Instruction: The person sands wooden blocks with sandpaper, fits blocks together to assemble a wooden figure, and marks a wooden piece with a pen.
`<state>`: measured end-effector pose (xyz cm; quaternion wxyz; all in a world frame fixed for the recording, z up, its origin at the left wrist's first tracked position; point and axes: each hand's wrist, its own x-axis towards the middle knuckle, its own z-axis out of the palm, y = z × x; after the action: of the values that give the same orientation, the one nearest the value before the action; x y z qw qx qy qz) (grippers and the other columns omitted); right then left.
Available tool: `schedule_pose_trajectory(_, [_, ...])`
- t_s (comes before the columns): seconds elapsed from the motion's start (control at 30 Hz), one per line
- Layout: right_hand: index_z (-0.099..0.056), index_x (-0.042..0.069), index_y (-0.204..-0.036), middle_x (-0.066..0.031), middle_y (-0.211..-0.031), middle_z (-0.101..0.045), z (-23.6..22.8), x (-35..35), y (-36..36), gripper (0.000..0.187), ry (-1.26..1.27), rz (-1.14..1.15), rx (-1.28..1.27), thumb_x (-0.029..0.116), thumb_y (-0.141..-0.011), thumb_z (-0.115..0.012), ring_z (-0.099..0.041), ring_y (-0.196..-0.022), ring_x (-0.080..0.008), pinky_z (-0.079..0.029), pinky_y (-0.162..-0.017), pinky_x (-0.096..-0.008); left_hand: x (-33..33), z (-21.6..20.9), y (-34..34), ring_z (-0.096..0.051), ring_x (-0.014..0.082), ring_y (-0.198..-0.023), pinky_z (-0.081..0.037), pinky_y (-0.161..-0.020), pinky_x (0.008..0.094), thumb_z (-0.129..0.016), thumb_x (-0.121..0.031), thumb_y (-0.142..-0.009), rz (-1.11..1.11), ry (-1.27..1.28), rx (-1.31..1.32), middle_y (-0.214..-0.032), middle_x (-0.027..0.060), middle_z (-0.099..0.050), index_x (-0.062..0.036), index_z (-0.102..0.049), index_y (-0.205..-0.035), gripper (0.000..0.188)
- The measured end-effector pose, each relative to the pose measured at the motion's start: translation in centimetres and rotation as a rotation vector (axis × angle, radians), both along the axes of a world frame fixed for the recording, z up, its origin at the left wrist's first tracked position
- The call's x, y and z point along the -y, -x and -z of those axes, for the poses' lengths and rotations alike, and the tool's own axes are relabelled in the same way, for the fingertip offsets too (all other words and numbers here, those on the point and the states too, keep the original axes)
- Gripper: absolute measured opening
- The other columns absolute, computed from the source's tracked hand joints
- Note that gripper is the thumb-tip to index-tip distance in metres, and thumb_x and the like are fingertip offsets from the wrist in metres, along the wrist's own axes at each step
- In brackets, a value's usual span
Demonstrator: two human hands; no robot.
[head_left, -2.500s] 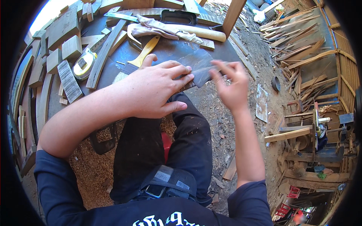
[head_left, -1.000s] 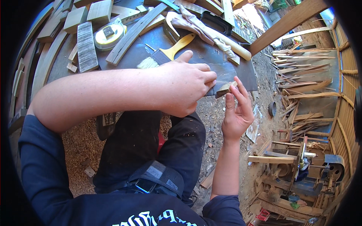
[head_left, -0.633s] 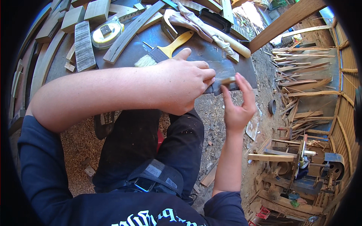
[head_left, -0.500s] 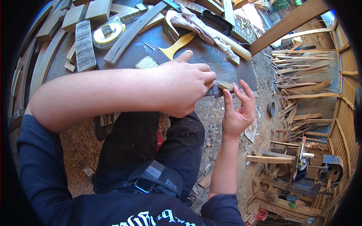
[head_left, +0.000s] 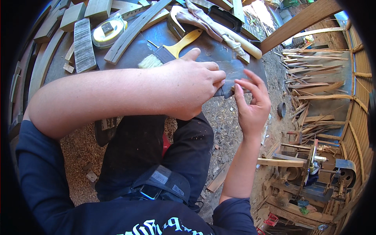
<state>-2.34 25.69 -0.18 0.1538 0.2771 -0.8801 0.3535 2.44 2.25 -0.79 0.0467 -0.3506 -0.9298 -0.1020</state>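
Observation:
My left hand [head_left: 192,84] reaches across to the near edge of the dark work table [head_left: 135,37]. Its fingers, held together, press on a dark grey sheet [head_left: 231,68] with pale dusty streaks, which looks like sandpaper. At the sheet's near right corner my right hand [head_left: 252,107] pinches a small pale wooden piece [head_left: 234,88] between thumb and fingers. Most of that piece is hidden behind the fingertips. Just beyond my left hand lies a paintbrush [head_left: 182,44] with a yellow handle and white bristles.
Wood offcuts [head_left: 85,45], a tape measure [head_left: 107,31], a long grey wooden strip [head_left: 135,33], a glove [head_left: 199,19] and a round wooden handle [head_left: 246,45] crowd the table. A timber post [head_left: 299,25] rises at far right. Machinery [head_left: 313,172] stands on the right.
My right hand has moved slightly right, and its fingers now cover more of the small wooden piece. My left hand stays nearly in place.

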Motion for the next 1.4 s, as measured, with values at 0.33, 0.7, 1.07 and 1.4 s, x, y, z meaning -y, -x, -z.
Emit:
schedule_pose_trajectory(0.33, [-0.08,0.005,-0.103,-0.0167,-0.129,-0.068,2.3,-1.1,1.7,0.028,-0.01,-0.006,-0.166,0.014,-0.079,-0.09,-0.069,-0.113,-0.0297,-0.055,-0.097,-0.0404,0.0,0.3,0.1,-0.051,0.022,-0.137,-0.041,-0.101,0.0464,-0.066,-0.018,-0.082,0.001,0.008,-0.016,-0.144,0.0109,-0.059,0.002,-0.061,-0.14,0.061])
schedule_pose_trajectory(0.7, [-0.078,0.004,-0.109,-0.0167,-0.129,-0.063,-1.2,-0.8,-0.6,0.019,-0.206,0.005,-0.059,0.002,-0.092,-0.07,-0.066,-0.112,-0.0307,-0.054,-0.096,-0.0418,-0.1,0.0,0.1,-0.052,0.0233,-0.135,-0.044,-0.099,0.0451,-0.066,-0.015,-0.082,0.007,-0.002,-0.006,-0.143,0.0117,-0.059,0.0038,-0.061,-0.14,0.061])
schedule_pose_trajectory(1.07, [-0.076,0.002,-0.113,-0.0129,-0.119,-0.067,3.1,-0.8,2.1,0.036,0.255,0.035,0.054,0.008,-0.081,-0.09,-0.069,-0.108,-0.0218,-0.057,-0.091,-0.0352,-0.2,0.0,0.2,-0.051,0.0236,-0.137,-0.044,-0.1,0.0454,-0.067,-0.015,-0.082,0.012,0.013,0.011,-0.144,0.0121,-0.058,0.0035,-0.061,-0.14,0.061])
schedule_pose_trajectory(1.4, [-0.079,0.009,-0.106,-0.0075,-0.101,-0.075,2.6,-0.1,0.2,0.031,-0.087,0.0,-0.348,0.01,-0.077,-0.09,-0.067,-0.097,-0.0215,-0.052,-0.088,-0.0336,0.1,0.2,0.0,-0.052,0.024,-0.136,-0.044,-0.099,0.0456,-0.066,-0.013,-0.08,0.022,-0.025,0.006,-0.143,0.0125,-0.059,0.0033,-0.064,-0.134,0.057])
